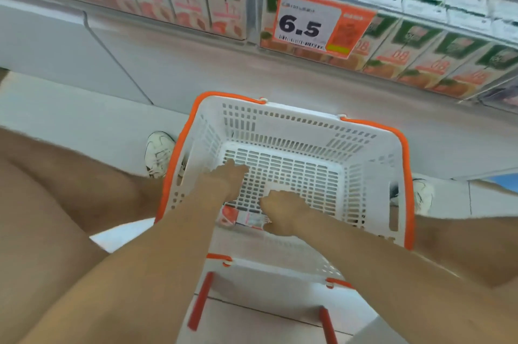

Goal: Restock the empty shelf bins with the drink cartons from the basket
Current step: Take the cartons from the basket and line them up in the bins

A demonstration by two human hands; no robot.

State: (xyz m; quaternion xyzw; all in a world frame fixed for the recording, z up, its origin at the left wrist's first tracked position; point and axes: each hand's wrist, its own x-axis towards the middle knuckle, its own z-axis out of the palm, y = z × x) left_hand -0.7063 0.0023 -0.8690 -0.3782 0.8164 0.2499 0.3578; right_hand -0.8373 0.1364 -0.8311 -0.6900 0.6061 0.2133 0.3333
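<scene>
Left hand (225,179) reaches into the basket (372,153), grip wide; right hand (283,213) sits just beside a carton (244,217), grip impossible to tell.

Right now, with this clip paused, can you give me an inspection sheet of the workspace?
surface: pale floor below the shelving.
job's things: white basket with orange rim, nearly empty; one drink carton lying by its near wall; shelf cartons fill the rows above.
clutter: nothing seen.
grips: left hand straight-fingered over the basket floor; right hand beside the carton, hold unclear.
cables: nothing seen.
surroundings: price tag reading 6.5; white shoes either side of the basket.
</scene>
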